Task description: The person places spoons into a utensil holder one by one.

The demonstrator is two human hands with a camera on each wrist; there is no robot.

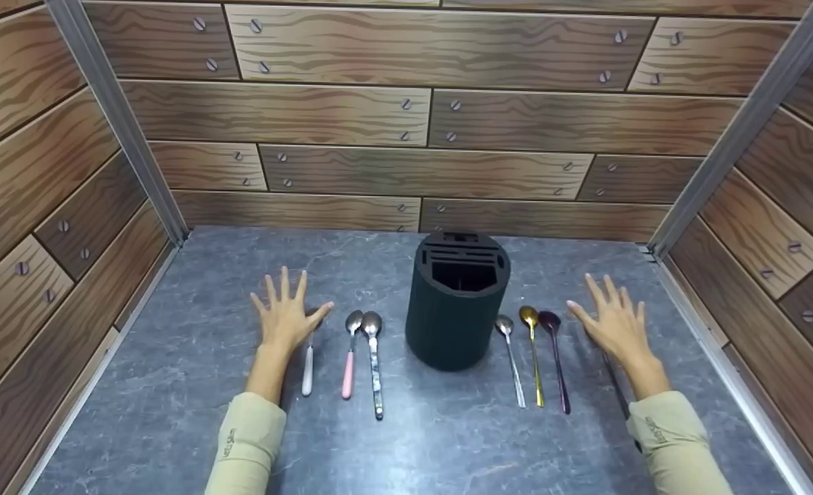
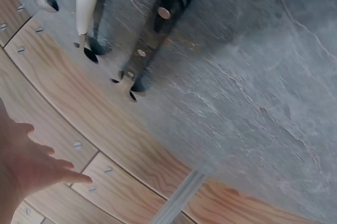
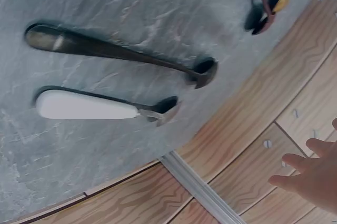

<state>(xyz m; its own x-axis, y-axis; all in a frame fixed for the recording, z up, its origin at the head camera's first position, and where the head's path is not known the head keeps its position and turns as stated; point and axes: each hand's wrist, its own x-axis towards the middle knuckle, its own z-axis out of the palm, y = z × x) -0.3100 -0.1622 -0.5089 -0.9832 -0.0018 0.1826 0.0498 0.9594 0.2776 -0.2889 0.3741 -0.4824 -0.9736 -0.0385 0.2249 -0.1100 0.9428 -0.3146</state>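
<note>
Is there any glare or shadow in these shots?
Head view: a pale glare on the grey tabletop, in front of the dark holder; left wrist view: a shadow beside the white spoon handle; right wrist view: a dark shadow by the black spoon's bowl.

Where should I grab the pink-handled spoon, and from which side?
I'd pinch its pink handle across the width, coming down from above with the left hand. The handle is thicker than the slim neck and lies along the table; the bowl crowds the patterned spoon, so fingers would likely have less room there.
</note>
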